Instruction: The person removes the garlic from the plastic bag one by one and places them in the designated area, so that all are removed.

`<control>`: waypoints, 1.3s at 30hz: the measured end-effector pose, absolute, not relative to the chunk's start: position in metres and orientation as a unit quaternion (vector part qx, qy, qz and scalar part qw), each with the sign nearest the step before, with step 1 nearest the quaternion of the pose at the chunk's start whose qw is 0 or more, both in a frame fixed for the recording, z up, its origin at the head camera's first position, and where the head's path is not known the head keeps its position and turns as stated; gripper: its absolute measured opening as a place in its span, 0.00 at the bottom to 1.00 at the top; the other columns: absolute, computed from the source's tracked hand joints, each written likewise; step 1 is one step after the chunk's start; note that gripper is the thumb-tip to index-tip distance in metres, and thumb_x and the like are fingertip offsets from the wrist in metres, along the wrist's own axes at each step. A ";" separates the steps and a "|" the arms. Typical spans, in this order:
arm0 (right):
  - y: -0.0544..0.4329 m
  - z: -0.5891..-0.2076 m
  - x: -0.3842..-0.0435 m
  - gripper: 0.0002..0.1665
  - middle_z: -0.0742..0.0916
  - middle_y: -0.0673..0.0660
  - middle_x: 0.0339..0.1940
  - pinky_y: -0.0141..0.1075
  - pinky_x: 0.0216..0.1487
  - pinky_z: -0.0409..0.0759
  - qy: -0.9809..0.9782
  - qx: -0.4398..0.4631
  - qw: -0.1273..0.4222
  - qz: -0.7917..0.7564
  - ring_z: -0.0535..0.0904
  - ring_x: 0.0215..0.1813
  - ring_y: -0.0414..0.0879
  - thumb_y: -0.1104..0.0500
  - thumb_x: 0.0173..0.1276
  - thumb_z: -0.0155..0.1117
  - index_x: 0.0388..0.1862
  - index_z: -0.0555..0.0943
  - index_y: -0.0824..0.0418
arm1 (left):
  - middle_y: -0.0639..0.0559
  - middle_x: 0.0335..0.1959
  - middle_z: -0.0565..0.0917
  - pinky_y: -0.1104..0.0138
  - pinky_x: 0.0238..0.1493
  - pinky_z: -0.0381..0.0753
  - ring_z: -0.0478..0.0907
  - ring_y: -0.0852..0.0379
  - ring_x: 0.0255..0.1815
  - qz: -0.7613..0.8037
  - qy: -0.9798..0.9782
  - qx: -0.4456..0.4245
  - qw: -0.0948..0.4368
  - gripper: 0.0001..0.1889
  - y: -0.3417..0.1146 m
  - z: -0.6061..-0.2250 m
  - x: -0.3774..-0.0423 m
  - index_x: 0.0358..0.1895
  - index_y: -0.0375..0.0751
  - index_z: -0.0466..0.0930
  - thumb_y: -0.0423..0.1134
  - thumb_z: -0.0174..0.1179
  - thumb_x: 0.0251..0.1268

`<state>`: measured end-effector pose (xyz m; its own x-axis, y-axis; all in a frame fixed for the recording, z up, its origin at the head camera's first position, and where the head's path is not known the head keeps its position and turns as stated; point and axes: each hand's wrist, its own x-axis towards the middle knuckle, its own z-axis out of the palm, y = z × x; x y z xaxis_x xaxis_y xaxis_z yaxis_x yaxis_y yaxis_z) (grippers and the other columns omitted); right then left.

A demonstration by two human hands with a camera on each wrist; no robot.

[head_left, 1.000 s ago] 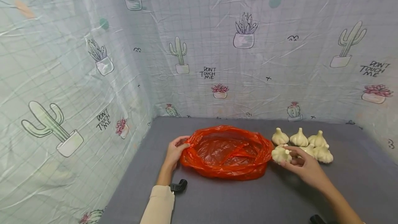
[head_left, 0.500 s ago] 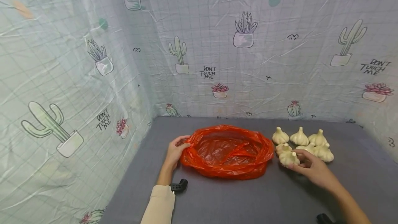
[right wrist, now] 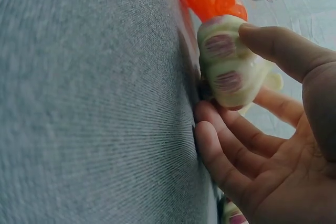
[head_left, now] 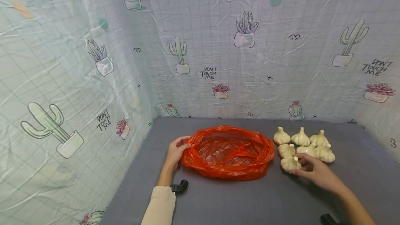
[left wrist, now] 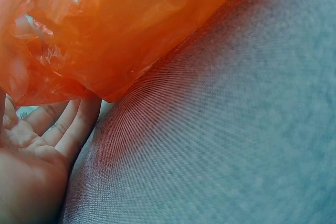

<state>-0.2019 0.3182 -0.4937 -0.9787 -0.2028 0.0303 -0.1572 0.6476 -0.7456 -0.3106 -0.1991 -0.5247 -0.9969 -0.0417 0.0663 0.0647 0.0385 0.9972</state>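
In the head view a red plastic bag point(head_left: 228, 173) lies on the grey table with its mouth wide and facing up. My left hand point(head_left: 176, 153) pinches the bag's left rim, thumb at the edge; in the left wrist view its fingertips go behind the orange-red film point(left wrist: 131, 30). Right of the bag, my right hand point(head_left: 317, 171) holds a pale garlic bulb point(head_left: 290, 164) between thumb and fingers. The right wrist view shows the thumb on this bulb's point(right wrist: 228, 66) purple-streaked side, with the bulb low over the cloth. Another garlic bulb point(head_left: 285, 151) sits right behind it.
Several more garlic bulbs point(head_left: 300, 137) stand grouped at the table's back right. A patterned cloth wall point(head_left: 234, 107) rises behind the table point(head_left: 218, 200) and along its left side. A black device point(head_left: 180, 186) is worn at my left wrist.
My right hand has moved the garlic bulb rightward and toward me, away from the bag's right rim. The bulb behind it has shifted slightly right. My left hand and the bag stay nearly still.
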 end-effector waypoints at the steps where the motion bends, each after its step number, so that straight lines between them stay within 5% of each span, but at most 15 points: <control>1: 0.319 -0.494 -0.202 0.38 0.86 0.63 0.47 0.33 0.35 0.78 0.908 -0.101 0.030 -0.405 0.82 0.39 0.32 0.54 0.69 0.70 0.70 0.70 0.72 | 0.41 0.49 0.85 0.69 0.43 0.82 0.80 0.56 0.43 -0.693 -0.720 -0.008 0.038 0.16 -0.199 -0.525 -0.310 0.55 0.39 0.86 0.31 0.66 0.64; 12: 0.325 -0.494 -0.202 0.39 0.86 0.61 0.49 0.35 0.37 0.78 0.914 -0.104 0.080 -0.384 0.81 0.39 0.33 0.50 0.72 0.67 0.71 0.68 0.74 | 0.45 0.48 0.87 0.69 0.43 0.82 0.82 0.58 0.42 -0.690 -0.723 0.001 0.040 0.17 -0.199 -0.525 -0.308 0.55 0.40 0.86 0.31 0.67 0.63; 39: 0.324 -0.493 -0.199 0.37 0.86 0.62 0.50 0.33 0.36 0.77 0.922 -0.105 0.053 -0.368 0.79 0.38 0.31 0.50 0.71 0.69 0.69 0.70 0.72 | 0.47 0.49 0.87 0.69 0.44 0.82 0.82 0.58 0.44 -0.690 -0.723 0.001 0.041 0.17 -0.198 -0.524 -0.309 0.56 0.41 0.86 0.31 0.68 0.63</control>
